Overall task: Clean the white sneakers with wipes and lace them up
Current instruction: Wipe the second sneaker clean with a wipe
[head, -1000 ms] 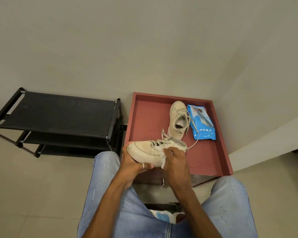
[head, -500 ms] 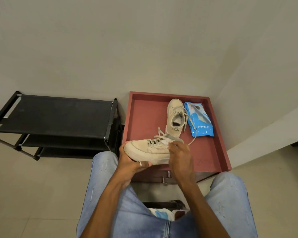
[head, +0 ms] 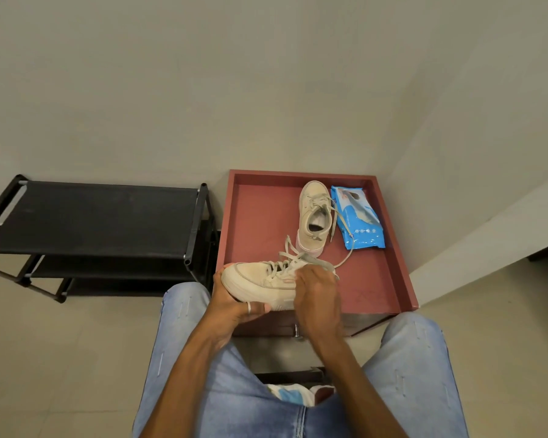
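A red-brown open tray (head: pixel 257 216) stood on a low cabinet against the wall, and it held two things: one white sneaker (head: pixel 314 224) lying with its toe toward the wall, laces loose and spilling over its side, and a blue pack of wipes (head: pixel 359 224) lying just beside it on the right, one lace end draped across the pack. The second white sneaker (head: pixel 260 281) was held above the tray's near edge, on its side with the toe pointing left. The left hand (head: pixel 234 306), a ring on one finger, cupped it from beneath, fingers curled around the sole and toe. The right hand (head: pixel 318 295) lay over the heel end with its fingers bent and pressed against the upper; whether a wipe was under them could not be told. A black shoe rack (head: pixel 92 216) stood left of the tray, its top shelf bare. The person's knees in light blue jeans (head: pixel 184 358) framed the cabinet.
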{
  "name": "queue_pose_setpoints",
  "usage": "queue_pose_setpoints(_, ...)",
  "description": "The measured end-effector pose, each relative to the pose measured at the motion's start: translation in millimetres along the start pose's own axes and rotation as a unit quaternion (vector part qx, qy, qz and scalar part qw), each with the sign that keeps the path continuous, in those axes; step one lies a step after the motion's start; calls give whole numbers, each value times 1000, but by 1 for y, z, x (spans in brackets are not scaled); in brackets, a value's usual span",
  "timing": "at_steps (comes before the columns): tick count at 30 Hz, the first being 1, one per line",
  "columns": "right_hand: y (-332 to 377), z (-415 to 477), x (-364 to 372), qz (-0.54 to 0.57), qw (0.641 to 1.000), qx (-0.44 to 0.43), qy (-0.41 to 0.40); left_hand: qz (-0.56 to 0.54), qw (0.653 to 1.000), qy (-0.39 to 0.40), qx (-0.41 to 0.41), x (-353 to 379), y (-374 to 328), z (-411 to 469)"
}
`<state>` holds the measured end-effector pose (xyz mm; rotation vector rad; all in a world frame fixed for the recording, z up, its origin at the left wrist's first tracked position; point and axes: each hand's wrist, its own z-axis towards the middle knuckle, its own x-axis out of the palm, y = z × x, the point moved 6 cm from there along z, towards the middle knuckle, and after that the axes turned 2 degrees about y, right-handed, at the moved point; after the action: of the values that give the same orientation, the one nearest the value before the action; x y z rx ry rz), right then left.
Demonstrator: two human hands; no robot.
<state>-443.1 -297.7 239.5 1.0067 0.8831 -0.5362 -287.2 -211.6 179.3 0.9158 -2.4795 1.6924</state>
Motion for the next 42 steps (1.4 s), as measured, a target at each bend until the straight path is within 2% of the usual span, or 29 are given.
queue_pose_setpoints(3, 25, -8, 12, 48, 996, -54, 60, 14, 1000, 6, 1, 1, -1, -2)
queue_pose_setpoints(5, 17, -3, 10, 26, 993, -81, 81, 8, 1000, 7, 2, 2, -2, -2)
queue_pose_setpoints(9, -22, 9, -12, -20, 1000, 8, 6, -2, 1000, 5, -6, 3, -2, -2)
queue_pose_setpoints(11, -16, 7, -11, -15, 1000, 23, -9, -8, 1000, 1, -10, 2, -1, 0)
queue_pose_setpoints(15, 24, -7, 16, 17, 993, -86, 82, -5, 1000, -14, -10, 1, -1, -1)
queue_pose_setpoints(17, 21, -3, 15, 22, 989, -112, 95, -9, 1000, -17, -9, 1, 0, 0)
queue_pose_setpoints(23, -39, 5, -12, 11, 999, 34, -9, -39, 999, -15, -28, -3, 7, 7)
queue_pose_setpoints(26, -10, -4, -5, 48, 999, 6, 3, -41, 999, -17, -26, -4, 12, 11)
queue_pose_setpoints(30, 14, -12, 11, 56, 992, -79, 77, -22, 999, -21, -15, -3, 13, 9)
queue_pose_setpoints(32, -3, -4, 9, 39, 995, -68, 61, -27, 999, -23, -13, -2, 11, 8)
queue_pose_setpoints(37, -35, 0, -9, 14, 999, 43, -18, -31, 999, -19, -19, -2, 12, 9)
queue_pose_setpoints(39, -25, -4, -3, 19, 999, 48, -1, -33, 999, -20, -21, -3, 13, 10)
queue_pose_setpoints(42, -6, -5, 11, 3, 999, 1, 53, -36, 999, -15, -20, -4, 14, 11)
